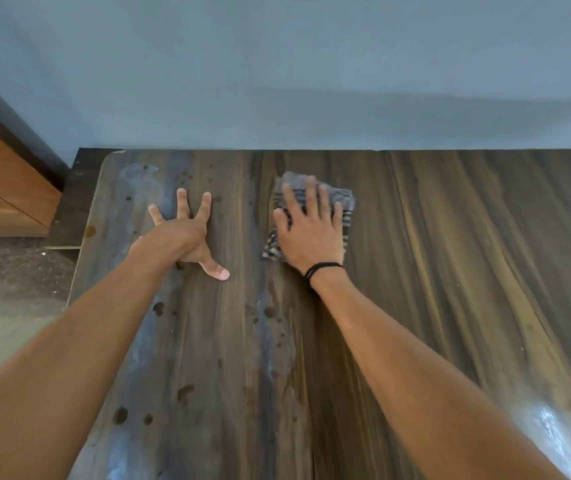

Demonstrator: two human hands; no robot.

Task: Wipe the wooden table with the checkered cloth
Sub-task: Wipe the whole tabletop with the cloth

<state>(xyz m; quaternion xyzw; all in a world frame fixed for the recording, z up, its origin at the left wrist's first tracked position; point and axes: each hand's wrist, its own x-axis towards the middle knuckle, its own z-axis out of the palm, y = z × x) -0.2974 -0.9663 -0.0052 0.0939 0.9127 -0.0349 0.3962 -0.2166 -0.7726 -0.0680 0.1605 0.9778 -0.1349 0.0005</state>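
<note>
Under the flat, spread right hand the checkered cloth may bunch, missing spots (near the splayed left hand).

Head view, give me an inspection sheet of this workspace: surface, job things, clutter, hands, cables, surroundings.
Surface: wooden table, dark spots and pale smears on its left part.
Job's things: checkered cloth, bunched, lying on the table.
Clutter: nothing seen.
Grippers: left hand spread flat on the table; right hand presses the cloth, fingers straight.
Cables: nothing seen.
Surroundings: grey wall behind, wooden cabinet and floor at left.
</note>
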